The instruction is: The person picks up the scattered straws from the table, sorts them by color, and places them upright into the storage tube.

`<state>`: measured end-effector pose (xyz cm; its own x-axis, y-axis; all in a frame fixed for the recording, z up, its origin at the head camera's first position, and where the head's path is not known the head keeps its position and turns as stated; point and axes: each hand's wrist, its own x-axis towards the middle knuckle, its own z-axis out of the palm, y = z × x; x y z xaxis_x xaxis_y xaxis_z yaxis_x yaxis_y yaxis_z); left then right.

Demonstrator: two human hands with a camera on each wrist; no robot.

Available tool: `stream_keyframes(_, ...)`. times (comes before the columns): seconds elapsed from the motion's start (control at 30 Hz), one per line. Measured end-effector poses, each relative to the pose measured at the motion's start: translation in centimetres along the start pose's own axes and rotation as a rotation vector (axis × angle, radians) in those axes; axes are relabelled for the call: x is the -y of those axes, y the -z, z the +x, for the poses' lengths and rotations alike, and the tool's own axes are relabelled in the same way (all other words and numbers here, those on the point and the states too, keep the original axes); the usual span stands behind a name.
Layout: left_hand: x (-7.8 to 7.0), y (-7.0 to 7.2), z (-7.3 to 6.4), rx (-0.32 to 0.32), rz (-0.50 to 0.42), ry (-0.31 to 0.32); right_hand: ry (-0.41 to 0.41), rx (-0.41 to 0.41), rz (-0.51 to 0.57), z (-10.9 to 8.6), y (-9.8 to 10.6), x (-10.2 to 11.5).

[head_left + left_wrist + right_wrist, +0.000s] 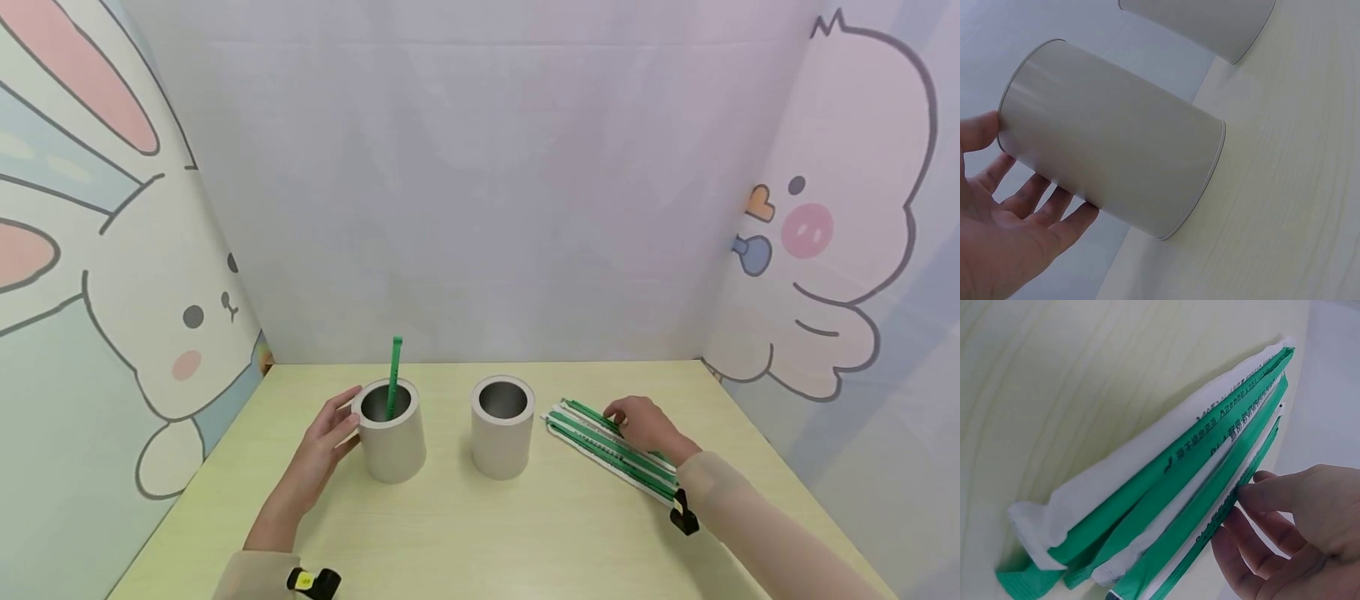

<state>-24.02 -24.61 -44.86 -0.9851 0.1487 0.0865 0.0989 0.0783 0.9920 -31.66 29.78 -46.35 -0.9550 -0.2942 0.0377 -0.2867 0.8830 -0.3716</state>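
Note:
Two pale grey cylindrical cups stand upright on the table. The left cup (393,450) has a slim green paper-wrapped stick (394,375) leaning in it. At that cup's left side is my left hand (324,450); its spread fingers touch the wall and the thumb is near the rim, as the left wrist view shows. The second cup (501,437) has nothing visible sticking out. To its right lies a bundle of long green and white paper-wrapped sticks (611,450), perhaps straws. My right hand (647,427) pinches the outermost green wrapped stick (1216,515) at the bundle's far edge.
The light wooden table (465,542) ends at a plain pale backdrop (480,208). Side walls carry a cartoon rabbit (165,333) on the left and a white cartoon figure (840,208) on the right. Printed dark lettering runs along several wrappers.

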Motion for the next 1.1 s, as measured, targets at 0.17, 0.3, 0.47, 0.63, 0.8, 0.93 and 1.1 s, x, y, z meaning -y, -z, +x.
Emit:
stream_keyframes(0.17, 0.05, 0.04, -0.04, 0.001, 0.002, -0.003, -0.007, 0.016, -0.006, -0.16, 0.53, 0.48)
stream_keyframes(0.3, 0.11, 0.09, -0.06, 0.002, 0.0, -0.007, 0.016, 0.015, -0.016, -0.22, 0.74, 0.51)
stream_keyframes(0.47, 0.12, 0.13, 0.0, 0.003, -0.003, -0.008, 0.02, 0.02, -0.026, -0.06, 0.76, 0.35)
stream_keyframes(0.63, 0.06, 0.14, 0.01, 0.004, -0.002, -0.008, -0.018, 0.036, -0.038, 0.05, 0.83, 0.53)
stream_keyframes(0.8, 0.09, 0.14, 0.02, 0.002, -0.005, -0.005, -0.018, 0.028, -0.048, 0.17, 0.65, 0.45)
stream_keyframes(0.93, 0.12, 0.1, 0.03, 0.003, -0.009, -0.006, -0.007, 0.023, -0.05, 0.26, 0.44, 0.24)
stream_keyframes(1.1, 0.13, 0.09, 0.04, 0.003, -0.014, -0.007, 0.032, -0.018, -0.04, 0.3, 0.57, 0.07)
